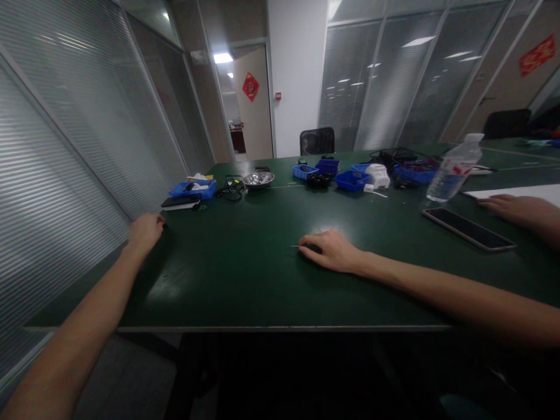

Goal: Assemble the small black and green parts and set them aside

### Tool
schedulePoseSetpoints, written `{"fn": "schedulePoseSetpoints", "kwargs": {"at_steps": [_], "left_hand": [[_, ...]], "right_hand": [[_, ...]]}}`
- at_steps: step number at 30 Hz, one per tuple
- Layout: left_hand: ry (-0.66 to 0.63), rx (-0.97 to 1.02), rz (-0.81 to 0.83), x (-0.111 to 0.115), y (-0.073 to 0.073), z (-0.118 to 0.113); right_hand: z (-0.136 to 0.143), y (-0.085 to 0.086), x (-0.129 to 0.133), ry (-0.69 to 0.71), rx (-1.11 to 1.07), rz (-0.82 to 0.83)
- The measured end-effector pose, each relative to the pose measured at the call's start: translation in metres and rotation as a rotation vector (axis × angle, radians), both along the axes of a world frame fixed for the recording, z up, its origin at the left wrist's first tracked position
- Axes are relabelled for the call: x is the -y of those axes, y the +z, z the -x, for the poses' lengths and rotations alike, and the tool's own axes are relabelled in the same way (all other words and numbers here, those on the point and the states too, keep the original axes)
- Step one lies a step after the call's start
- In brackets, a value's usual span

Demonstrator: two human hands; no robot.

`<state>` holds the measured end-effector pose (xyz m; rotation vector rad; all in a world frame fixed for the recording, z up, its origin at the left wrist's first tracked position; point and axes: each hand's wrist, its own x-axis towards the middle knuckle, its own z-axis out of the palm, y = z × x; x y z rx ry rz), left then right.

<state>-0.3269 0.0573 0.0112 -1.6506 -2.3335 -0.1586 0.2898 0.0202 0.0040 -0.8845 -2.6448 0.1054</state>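
While the right hand is closed around a dark-handled tool, its thin shaft points left above the middle of the green table. The left hand is at the left table side, near a black flat item; I cannot tell whether it grips something.

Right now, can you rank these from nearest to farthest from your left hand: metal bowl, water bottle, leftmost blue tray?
From the left hand, in the head view:
1. Leftmost blue tray: just beyond it, on the left.
2. Metal bowl: right of the tray.
3. Water bottle: well across, on the right.
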Motion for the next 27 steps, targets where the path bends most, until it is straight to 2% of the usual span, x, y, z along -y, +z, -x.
{"fn": "schedulePoseSetpoints", "kwargs": {"at_steps": [13, 18, 27], "left_hand": [[-0.031, -0.082, 0.062, -0.0046, -0.0029, -0.0003], [-0.009, -0.070, 0.089, -0.0090, -0.0021, 0.0023], [0.070, -0.028, 0.093, -0.0033, 0.0037, -0.0058]], "right_hand": [[0.0007, -0.0013, -0.0008, -0.003, -0.004, 0.004], [0.0004, -0.0002, 0.0002, -0.002, -0.004, -0.008], [-0.0005, -0.0014, -0.0014, 0.011, -0.009, 0.000]]}}
